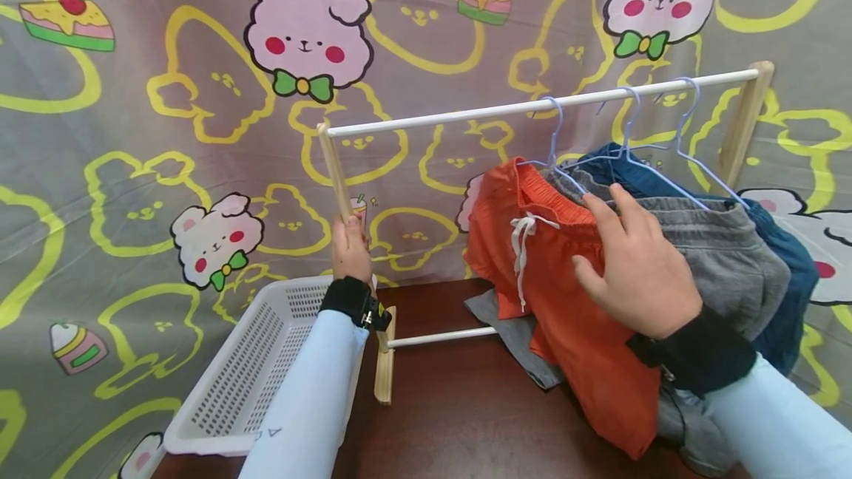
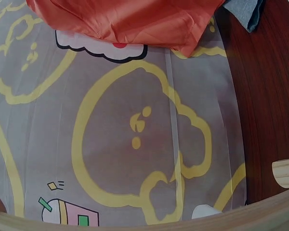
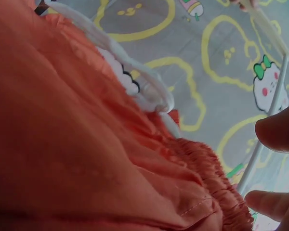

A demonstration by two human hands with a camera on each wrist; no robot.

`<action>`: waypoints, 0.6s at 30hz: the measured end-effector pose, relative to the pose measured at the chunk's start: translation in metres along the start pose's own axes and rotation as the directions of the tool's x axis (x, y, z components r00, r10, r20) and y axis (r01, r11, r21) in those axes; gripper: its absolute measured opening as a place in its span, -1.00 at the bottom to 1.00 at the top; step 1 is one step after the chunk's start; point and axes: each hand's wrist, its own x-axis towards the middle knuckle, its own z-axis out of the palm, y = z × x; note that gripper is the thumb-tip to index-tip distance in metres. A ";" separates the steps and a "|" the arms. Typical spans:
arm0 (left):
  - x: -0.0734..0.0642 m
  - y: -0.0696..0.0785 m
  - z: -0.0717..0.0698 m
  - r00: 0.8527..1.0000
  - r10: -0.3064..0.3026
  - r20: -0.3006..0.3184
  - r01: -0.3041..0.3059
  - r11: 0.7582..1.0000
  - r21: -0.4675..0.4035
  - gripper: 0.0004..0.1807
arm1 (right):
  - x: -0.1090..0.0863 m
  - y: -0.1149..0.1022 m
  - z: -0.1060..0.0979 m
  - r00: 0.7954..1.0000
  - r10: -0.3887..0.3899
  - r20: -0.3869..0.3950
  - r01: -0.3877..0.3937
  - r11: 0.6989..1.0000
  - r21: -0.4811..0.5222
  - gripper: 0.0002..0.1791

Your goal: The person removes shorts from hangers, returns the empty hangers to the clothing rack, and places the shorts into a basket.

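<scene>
My left hand [image 1: 350, 248] grips the left wooden post of a clothes rack [image 1: 335, 168]. That post runs along the bottom of the left wrist view. My right hand [image 1: 639, 272] is spread over the front of orange shorts [image 1: 566, 294], fingers apart, near their gathered waistband [image 3: 207, 168]. A white drawstring [image 1: 522, 242] hangs from the waistband. The orange shorts, grey shorts [image 1: 719, 235] and dark blue shorts [image 1: 792, 294] hang in a row on purple hangers [image 1: 554, 140] along the rack's white top rail [image 1: 452, 116].
A white perforated basket [image 1: 220, 383] stands left of the rack, partly behind my left sleeve. The rack's lower white rail [image 1: 442, 336] runs low over the dark brown table [image 1: 459, 420]. A cartoon-patterned curtain [image 1: 413, 43] hangs behind everything.
</scene>
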 end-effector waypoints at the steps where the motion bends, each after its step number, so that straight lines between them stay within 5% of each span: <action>1: 0.000 0.000 0.000 1.000 0.001 0.002 -0.001 1.000 0.001 -0.60 | 0.001 0.002 0.000 1.000 0.020 0.015 -0.020 1.000 0.002 -0.02; 8: 0.000 -0.002 0.000 1.000 0.006 0.006 -0.006 1.000 0.006 -0.50 | 0.007 0.016 0.002 0.986 0.142 0.087 -0.142 0.990 -0.009 -0.04; 18: -0.001 0.001 0.001 1.000 -0.001 0.014 0.001 1.000 -0.003 -0.58 | 0.011 0.025 0.008 0.971 0.198 0.131 -0.197 0.980 -0.015 -0.08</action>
